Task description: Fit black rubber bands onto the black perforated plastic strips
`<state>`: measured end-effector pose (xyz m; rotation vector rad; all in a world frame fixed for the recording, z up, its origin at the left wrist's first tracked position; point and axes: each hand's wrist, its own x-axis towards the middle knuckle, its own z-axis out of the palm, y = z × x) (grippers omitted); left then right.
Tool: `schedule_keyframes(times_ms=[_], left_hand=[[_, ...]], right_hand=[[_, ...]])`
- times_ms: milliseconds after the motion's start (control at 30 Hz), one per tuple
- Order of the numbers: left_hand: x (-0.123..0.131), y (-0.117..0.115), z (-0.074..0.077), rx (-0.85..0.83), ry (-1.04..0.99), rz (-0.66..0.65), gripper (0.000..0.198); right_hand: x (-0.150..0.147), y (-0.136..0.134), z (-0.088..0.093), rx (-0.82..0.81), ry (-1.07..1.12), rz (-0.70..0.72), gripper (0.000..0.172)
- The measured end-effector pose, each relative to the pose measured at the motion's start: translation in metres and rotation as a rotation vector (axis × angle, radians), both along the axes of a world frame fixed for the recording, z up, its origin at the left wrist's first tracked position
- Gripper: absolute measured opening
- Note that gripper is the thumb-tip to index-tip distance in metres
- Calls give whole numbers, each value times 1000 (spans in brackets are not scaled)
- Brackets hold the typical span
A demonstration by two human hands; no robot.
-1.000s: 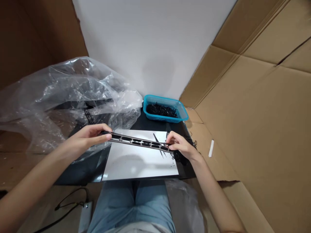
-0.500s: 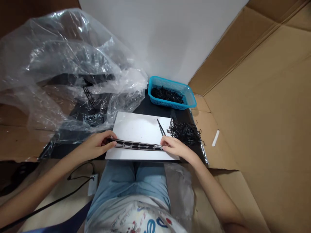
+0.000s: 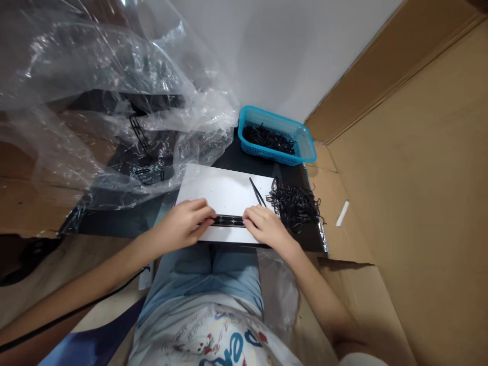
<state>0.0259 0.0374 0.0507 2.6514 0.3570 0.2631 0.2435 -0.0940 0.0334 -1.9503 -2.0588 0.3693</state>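
Note:
A long black plastic strip with oval holes lies flat on a white sheet near the table's front edge. My left hand presses on its left part with curled fingers. My right hand covers its right end, fingers closed on it. Only a short middle stretch of the strip shows between the hands. Black tweezers lie on the sheet just beyond my right hand.
A heap of small black rings sits right of the sheet. A blue basket of black parts stands behind it. A crumpled clear plastic bag with black parts fills the left. Cardboard walls rise on the right.
The strip came down from the air onto the white sheet. Both hands slid inward along it toward its middle. The camera tilted downward.

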Motion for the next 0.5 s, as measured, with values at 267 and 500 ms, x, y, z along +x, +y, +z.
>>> schedule_keyframes(times_ms=[267,500], left_hand=[[51,-20,-25,31,-21,-108,18],[48,-21,-36,-69,-70,-56,21]], right_hand=[[-23,-7,-26,119,-37,-124,18],[-32,-13,-36,191,-66,-152,14]])
